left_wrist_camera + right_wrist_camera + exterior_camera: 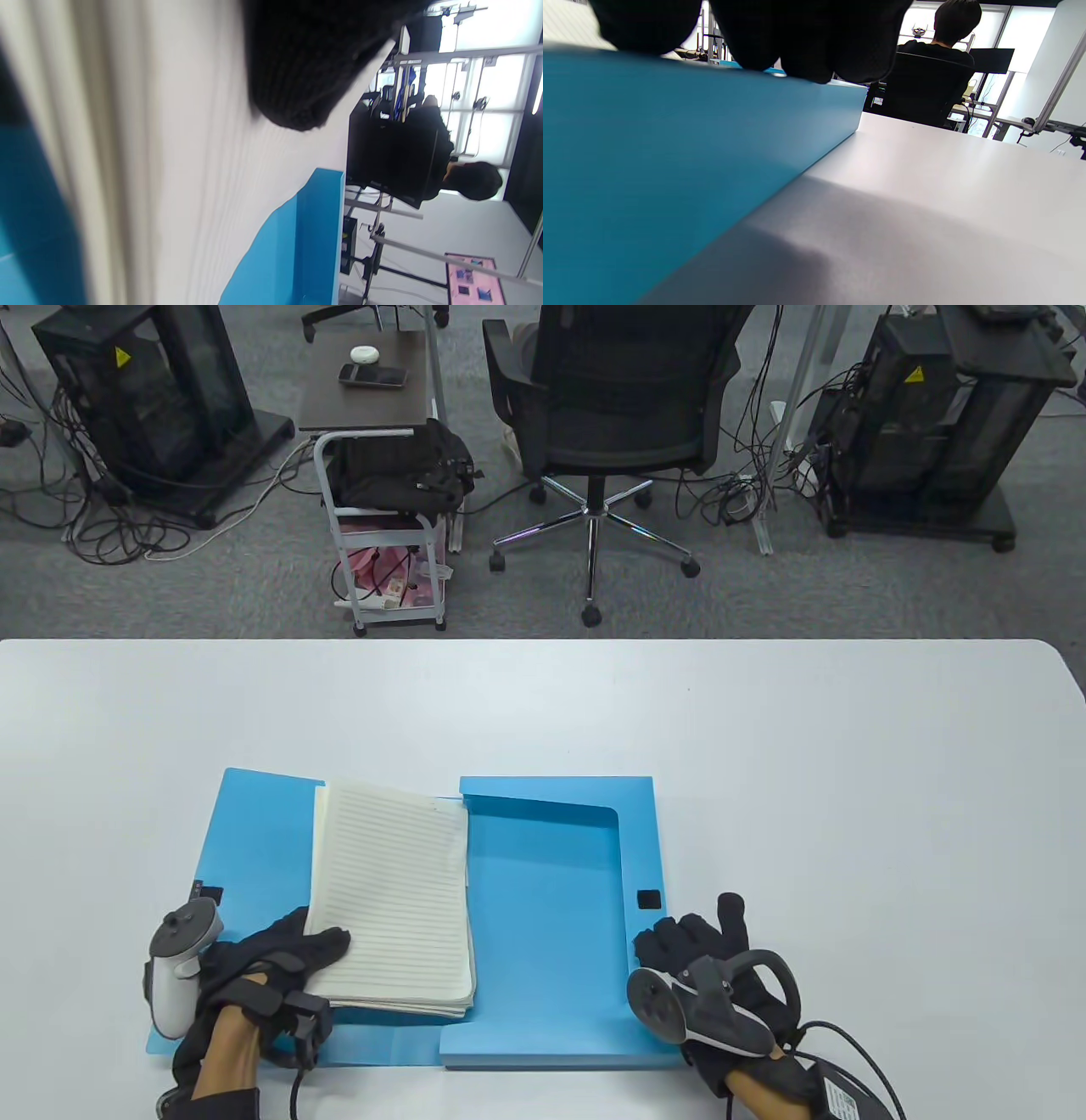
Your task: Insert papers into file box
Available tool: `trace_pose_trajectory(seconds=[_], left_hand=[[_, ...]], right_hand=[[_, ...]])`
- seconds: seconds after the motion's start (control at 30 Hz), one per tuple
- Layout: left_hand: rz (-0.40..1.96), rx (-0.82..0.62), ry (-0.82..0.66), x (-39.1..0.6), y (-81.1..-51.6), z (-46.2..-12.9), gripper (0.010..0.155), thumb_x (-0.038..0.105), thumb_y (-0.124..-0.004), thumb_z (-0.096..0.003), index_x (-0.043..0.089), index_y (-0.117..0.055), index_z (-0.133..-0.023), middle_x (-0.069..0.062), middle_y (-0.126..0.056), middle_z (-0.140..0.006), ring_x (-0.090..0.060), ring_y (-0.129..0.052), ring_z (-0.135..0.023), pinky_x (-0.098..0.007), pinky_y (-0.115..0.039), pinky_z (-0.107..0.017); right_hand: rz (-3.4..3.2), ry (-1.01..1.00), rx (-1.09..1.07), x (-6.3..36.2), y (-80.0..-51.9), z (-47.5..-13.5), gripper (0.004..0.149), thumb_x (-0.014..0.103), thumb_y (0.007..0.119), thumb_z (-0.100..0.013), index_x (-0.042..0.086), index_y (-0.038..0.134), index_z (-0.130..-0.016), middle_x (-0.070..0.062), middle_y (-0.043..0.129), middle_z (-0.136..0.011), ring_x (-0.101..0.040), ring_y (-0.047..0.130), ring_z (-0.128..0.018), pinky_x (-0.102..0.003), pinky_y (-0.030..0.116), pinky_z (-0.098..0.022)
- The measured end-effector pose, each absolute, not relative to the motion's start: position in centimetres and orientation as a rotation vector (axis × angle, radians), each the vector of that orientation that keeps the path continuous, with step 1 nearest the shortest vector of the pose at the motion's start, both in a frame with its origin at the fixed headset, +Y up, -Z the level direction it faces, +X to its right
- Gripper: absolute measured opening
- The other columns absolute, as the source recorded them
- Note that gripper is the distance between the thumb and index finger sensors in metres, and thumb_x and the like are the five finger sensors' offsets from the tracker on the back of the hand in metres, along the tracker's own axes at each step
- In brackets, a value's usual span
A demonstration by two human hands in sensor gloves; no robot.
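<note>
A blue file box [551,916] lies open on the white table, its lid flap [254,831] spread out to the left. A stack of lined papers [390,891] lies across the flap and the box's left edge. My left hand [288,959] holds the stack's near left corner, with one gloved finger on top of the sheets. The left wrist view shows the papers [191,169] close up under a gloved fingertip [305,63]. My right hand [696,950] rests its fingers on the box's right wall near the front corner, thumb pointing away. The right wrist view shows fingertips [806,38] over the box wall [670,148].
The white table [848,814] stretches to the right of and behind the box. An office chair [611,432] and a small cart [390,517] stand on the floor past the table's far edge. A cable [857,1060] trails from my right hand.
</note>
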State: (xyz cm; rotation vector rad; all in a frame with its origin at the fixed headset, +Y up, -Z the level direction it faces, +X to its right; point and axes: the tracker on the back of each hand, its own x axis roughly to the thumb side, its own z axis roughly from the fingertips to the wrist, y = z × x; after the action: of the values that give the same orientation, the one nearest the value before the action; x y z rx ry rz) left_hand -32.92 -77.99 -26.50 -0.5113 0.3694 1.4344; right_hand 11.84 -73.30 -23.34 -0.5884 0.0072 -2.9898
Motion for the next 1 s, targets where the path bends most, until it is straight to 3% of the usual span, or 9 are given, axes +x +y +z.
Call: trace_pose_trajectory(seconds=[0.17,0.37,0.47,0.6,1.0], left_hand=[[1.288,-0.543,0.318,-28.9,-78.0,-27.0,0.07,0.036,-0.089,-0.0371,0.005,-0.062,-0.094,-0.016,-0.095,-0.067,-0.033,-0.114,-0.035,-0.038,-0.098,-0.017],[1.103,-0.643,0.292,-24.9,-78.5,-28.2,0.075,0.042,-0.089,-0.0374,0.001,-0.06,-0.093,-0.012,-0.095,-0.068,-0.03,-0.115,-0.036,-0.04,-0.096,-0.022],[1.014,-0.693,0.266,-23.1,-78.4,-28.6,0.072,0.044,-0.088,-0.0373,0.001,-0.064,-0.09,-0.023,-0.098,-0.066,-0.028,-0.114,-0.035,-0.04,-0.096,-0.022],[0.904,-0.717,0.269,-20.7,-77.7,-29.8,0.071,0.043,-0.089,-0.0361,0.0,-0.067,-0.088,-0.016,-0.099,-0.057,-0.029,-0.114,-0.032,-0.04,-0.096,-0.02],[0.678,-0.842,0.19,-13.1,-77.1,-32.0,0.075,0.046,-0.089,-0.0351,-0.003,-0.067,-0.087,-0.017,-0.098,-0.061,-0.033,-0.114,-0.034,-0.043,-0.095,-0.022]], right_hand=[[-2.978,0.085,-0.593,12.0,-73.5,-23.0,0.054,0.051,0.066,-0.041,0.026,0.065,-0.089,-0.002,0.07,-0.101,-0.031,0.077,-0.089,-0.073,0.038,-0.069],[-2.935,0.105,-0.602,11.7,-73.5,-22.8,0.053,0.05,0.064,-0.042,0.025,0.066,-0.088,-0.003,0.073,-0.099,-0.029,0.081,-0.086,-0.07,0.042,-0.07],[-2.972,0.108,-0.612,12.0,-73.5,-22.8,0.053,0.05,0.065,-0.042,0.025,0.067,-0.088,-0.003,0.073,-0.098,-0.029,0.082,-0.086,-0.068,0.046,-0.07],[-2.986,0.123,-0.606,12.1,-73.6,-22.7,0.052,0.05,0.065,-0.041,0.025,0.067,-0.088,-0.003,0.073,-0.098,-0.029,0.082,-0.085,-0.068,0.049,-0.069],[-3.045,0.126,-0.613,12.5,-73.5,-22.7,0.053,0.05,0.067,-0.041,0.025,0.067,-0.087,-0.003,0.073,-0.098,-0.029,0.081,-0.085,-0.067,0.051,-0.069]])
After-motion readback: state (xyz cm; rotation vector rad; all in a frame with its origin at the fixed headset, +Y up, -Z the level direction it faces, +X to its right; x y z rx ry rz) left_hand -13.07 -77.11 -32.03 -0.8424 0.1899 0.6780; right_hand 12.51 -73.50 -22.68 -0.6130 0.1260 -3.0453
